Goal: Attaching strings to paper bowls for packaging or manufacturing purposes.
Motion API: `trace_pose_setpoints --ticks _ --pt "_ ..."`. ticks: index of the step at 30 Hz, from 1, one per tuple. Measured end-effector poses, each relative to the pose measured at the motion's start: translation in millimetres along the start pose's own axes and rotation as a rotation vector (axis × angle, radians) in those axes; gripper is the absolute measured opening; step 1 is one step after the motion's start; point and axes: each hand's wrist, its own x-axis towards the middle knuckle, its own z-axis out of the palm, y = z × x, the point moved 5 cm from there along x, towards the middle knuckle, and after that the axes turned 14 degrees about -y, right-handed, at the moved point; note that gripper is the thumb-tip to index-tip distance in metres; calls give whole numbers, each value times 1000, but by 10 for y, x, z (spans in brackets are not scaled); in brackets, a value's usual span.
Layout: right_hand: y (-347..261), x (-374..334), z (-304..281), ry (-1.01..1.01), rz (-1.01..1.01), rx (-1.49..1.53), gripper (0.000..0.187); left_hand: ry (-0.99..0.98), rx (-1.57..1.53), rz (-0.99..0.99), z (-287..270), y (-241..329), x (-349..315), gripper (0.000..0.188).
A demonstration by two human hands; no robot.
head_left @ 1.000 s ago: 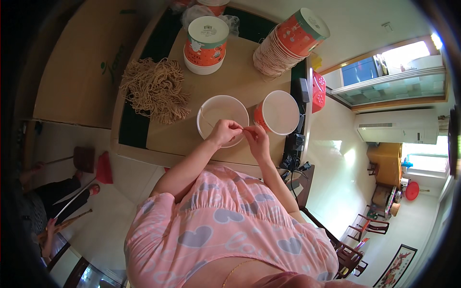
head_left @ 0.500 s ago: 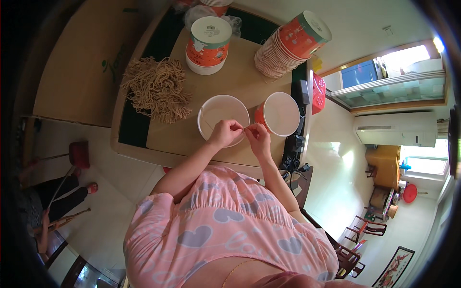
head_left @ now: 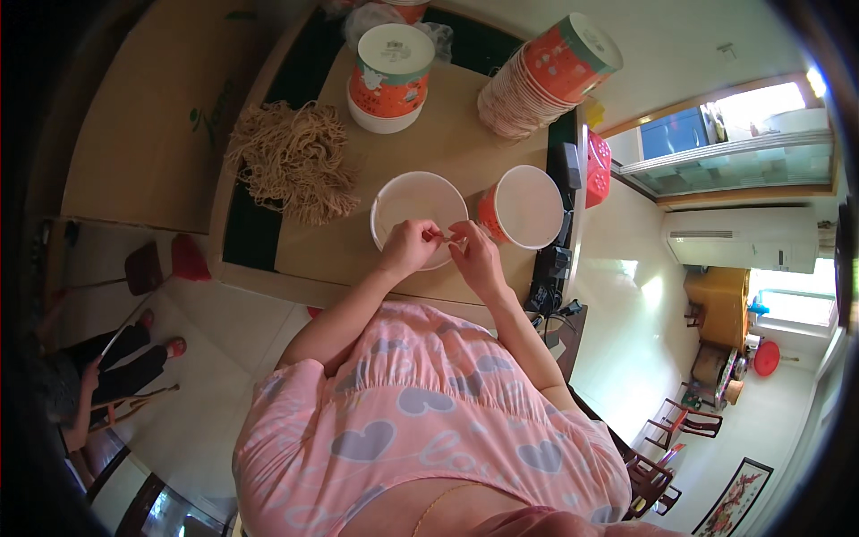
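Observation:
Both my hands meet over the near rim of a white-lined paper bucket [head_left: 420, 192]. My left hand [head_left: 410, 248] pinches a thin string, part of which seems to run along the bucket's left inside wall. The fingertips of my right hand [head_left: 479, 261] are closed on the string too, almost touching the left ones. A second open paper bucket [head_left: 528, 208], orange outside, stands just right of my right hand. To the far left lies a loose heap of tan strings [head_left: 291, 161].
Upside-down orange buckets [head_left: 389, 85] are stacked behind. A taller, leaning stack [head_left: 546, 76] stands at the far right, with string about it. Black adapters and cables [head_left: 548, 268] line the table's right edge. At left are a large cardboard box [head_left: 152, 116] and a seated person [head_left: 76, 380].
My fingers have shifted slightly left, and my right hand has turned over the string. At the left, the person's long-handled dustpan has moved, and a red shape now shows beside it.

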Motion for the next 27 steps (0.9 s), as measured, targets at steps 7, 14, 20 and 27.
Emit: trace_pose_setpoints --ticks 7,14,20,27 --pt "87 -1 38 -74 107 -50 14 -17 43 -27 -15 13 -21 9" --pt "69 -12 39 -69 79 -92 14 -6 49 6 -1 -3 -11 9" --pt "47 -36 45 -72 127 -36 16 -18 61 -1 29 -44 -1 9" --pt "137 -34 75 -57 89 -73 15 -29 48 -10 21 -34 -1 10"
